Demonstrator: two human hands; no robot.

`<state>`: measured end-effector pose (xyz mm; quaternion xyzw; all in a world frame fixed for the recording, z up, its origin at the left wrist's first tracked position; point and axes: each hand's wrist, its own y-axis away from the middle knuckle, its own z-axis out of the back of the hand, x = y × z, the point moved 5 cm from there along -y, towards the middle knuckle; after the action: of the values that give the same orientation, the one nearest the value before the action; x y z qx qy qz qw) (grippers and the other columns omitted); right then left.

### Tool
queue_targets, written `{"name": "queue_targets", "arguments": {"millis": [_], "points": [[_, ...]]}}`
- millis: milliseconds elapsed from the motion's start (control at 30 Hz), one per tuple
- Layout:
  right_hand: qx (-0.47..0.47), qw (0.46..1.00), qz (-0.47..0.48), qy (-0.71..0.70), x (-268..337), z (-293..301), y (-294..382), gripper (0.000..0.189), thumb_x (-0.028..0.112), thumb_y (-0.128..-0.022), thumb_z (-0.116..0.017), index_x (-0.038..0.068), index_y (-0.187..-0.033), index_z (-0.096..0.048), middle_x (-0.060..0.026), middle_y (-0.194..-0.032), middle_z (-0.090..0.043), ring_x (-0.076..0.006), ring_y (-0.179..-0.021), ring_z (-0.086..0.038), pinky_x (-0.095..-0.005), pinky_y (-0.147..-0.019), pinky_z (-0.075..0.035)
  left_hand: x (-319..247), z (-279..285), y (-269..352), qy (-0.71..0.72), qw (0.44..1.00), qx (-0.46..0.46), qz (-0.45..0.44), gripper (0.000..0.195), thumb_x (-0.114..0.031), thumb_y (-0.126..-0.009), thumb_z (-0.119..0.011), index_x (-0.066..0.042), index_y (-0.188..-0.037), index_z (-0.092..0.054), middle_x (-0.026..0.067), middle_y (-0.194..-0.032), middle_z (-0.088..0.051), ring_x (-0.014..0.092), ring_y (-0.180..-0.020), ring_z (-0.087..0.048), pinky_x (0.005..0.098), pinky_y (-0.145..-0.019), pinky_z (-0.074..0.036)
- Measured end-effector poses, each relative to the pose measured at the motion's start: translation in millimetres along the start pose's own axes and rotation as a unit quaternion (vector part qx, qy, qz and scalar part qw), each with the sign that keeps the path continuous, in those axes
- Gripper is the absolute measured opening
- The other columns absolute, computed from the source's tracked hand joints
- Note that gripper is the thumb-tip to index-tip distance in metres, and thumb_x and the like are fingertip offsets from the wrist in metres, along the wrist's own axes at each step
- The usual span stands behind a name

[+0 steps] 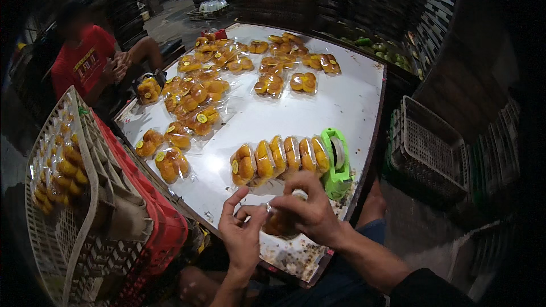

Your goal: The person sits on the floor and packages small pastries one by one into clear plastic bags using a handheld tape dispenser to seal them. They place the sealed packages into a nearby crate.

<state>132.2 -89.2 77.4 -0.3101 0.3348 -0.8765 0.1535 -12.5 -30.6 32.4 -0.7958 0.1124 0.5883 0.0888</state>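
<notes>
My left hand (244,230) and my right hand (310,211) meet over a bread bun pack in clear plastic (277,224) near the table's front corner. Thumb and finger of each hand pinch its wrapper from either side; the right hand partly hides the buns. Just beyond stands a row of wrapped buns (265,160) on edge, side by side. A green tape dispenser (337,166) with a roll of tape stands at the right end of that row.
Many wrapped buns (196,98) lie on the white tabletop (315,115). Stacked crates (91,170), the upper holding bun packs, stand at the left; more crates (435,145) are at the right. A person in a red shirt (85,62) sits at the far left. Green fruit or vegetables (384,49) lie beyond.
</notes>
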Motion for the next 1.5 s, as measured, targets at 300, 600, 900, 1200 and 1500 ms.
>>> {"name": "queue_targets", "arguments": {"millis": [300, 600, 900, 1200, 1500], "points": [[0.108, 0.979, -0.134, -0.109, -8.9, -4.0, -1.3, 0.019, 0.011, -0.083, -0.071, 0.002, -0.096, -0.060, -0.0138, -0.105, -0.058, -0.0329, -0.098, -0.058, -0.0406, -0.083, -0.047, -1.1, 6.2, -2.8, 0.106, 0.993, 0.017, 0.046, 0.037, 0.001, -0.089, -0.065, 0.001, -0.119, -0.043, 0.0081, -0.084, -0.065, 0.009, -0.080, -0.061, 0.0224, -0.074, -0.050], [0.025, 0.997, -0.064, -0.045, -9.0, -18.1, -18.4, 0.025, 0.008, -0.086, -0.070, 0.003, -0.106, -0.057, -0.0168, -0.127, -0.048, -0.0294, -0.115, -0.052, -0.0383, -0.096, -0.045, 4.4, 14.6, -10.5, -0.091, 0.992, 0.068, -0.060, 0.027, -0.014, -0.094, -0.064, 0.003, -0.114, -0.057, 0.0065, -0.099, -0.064, 0.010, -0.089, -0.060, 0.0253, -0.073, -0.052], [0.015, 0.917, -0.252, -0.310, -24.9, -42.4, -10.2, 0.066, 0.013, -0.082, -0.078, 0.003, -0.134, -0.038, -0.0157, -0.145, -0.035, -0.0197, -0.118, -0.050, -0.0326, -0.089, -0.050, -11.1, 12.9, -13.4, -0.164, 0.970, -0.042, -0.173, 0.023, -0.018, -0.099, -0.057, 0.003, -0.095, -0.064, 0.0108, -0.098, -0.066, 0.014, -0.088, -0.061, 0.0274, -0.081, -0.049], [0.013, 0.991, -0.093, -0.096, 2.5, -25.8, -13.5, 0.076, 0.020, -0.082, -0.077, 0.003, -0.141, -0.031, -0.0234, -0.147, -0.037, -0.0389, -0.130, -0.044, -0.0455, -0.103, -0.041, -9.0, 16.9, -7.8, -0.134, 0.987, -0.007, -0.086, 0.029, -0.020, -0.100, -0.054, 0.006, -0.090, -0.063, 0.0085, -0.081, -0.068, 0.013, -0.074, -0.064, 0.0263, -0.072, -0.051], [0.213, 0.910, -0.265, -0.239, 12.2, -55.7, 0.3, 0.041, 0.031, -0.099, -0.052, 0.008, -0.133, -0.053, -0.0183, -0.134, -0.055, -0.0348, -0.121, -0.055, -0.0605, -0.113, -0.016, -22.1, 22.2, 3.5, -0.210, 0.946, -0.063, -0.239, 0.023, -0.019, -0.100, -0.055, 0.002, -0.092, -0.061, 0.0115, -0.088, -0.067, 0.014, -0.077, -0.064, 0.0278, -0.075, -0.051]]}}
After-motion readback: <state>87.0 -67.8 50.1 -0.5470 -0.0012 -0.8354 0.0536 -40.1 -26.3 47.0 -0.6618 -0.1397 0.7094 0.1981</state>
